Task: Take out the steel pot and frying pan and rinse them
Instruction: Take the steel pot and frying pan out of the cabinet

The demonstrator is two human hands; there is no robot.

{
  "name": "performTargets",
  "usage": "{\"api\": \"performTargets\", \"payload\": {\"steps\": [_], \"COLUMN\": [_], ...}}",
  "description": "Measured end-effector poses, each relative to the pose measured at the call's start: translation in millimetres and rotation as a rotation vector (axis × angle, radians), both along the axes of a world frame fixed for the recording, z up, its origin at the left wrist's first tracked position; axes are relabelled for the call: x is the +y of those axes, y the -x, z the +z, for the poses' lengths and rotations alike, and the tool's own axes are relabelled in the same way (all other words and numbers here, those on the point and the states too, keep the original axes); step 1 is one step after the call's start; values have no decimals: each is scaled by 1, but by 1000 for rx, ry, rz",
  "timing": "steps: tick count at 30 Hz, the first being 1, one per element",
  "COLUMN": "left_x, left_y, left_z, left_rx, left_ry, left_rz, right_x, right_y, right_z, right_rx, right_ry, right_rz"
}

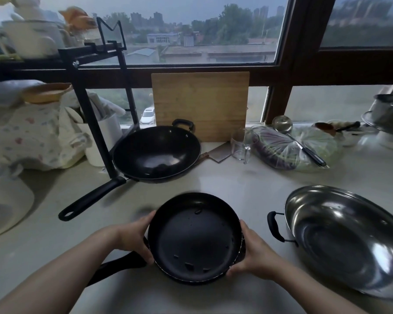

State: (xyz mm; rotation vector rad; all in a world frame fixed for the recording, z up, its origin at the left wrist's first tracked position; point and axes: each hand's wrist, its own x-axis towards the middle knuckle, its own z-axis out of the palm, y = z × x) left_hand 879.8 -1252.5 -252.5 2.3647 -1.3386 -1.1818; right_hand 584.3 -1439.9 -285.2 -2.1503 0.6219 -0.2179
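Black wok (156,152) at back of counter (236,184), its long handle toward the black rack (95,109). Wooden board (200,105) leans upright at window. Glass mug (242,146), cleaver (218,154), ladle (297,141) on bagged greens (288,150).

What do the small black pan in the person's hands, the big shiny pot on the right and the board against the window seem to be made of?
The small round black frying pan looks like dark coated metal: matte, dull sheen, possibly non-stick. The wide silver two-handled pot looks like polished steel, mirroring the window light. The pale rectangular cutting board shows grain, likely wood or bamboo.
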Motion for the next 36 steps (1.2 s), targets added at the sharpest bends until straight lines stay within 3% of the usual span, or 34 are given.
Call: {"api": "performTargets", "payload": {"steps": [6,12,19,25,36], "left_x": [6,27,81,160,275], "left_y": [12,50,119,200,329], "left_z": [9,26,55,62,4], "left_rx": [-77,-155,-36,-20,81], "left_ry": [22,269,445,487,306], "left_rz": [29,55,90,86,143], "right_x": [6,38,103,174,267], "right_y": [4,25,72,146,290], "right_z": [3,26,73,85,32], "right_rx": [54,94,123,110,283], "right_ry": [-37,18,144,195,132], "right_rz": [-40,-80,-125,-175,-229]}}
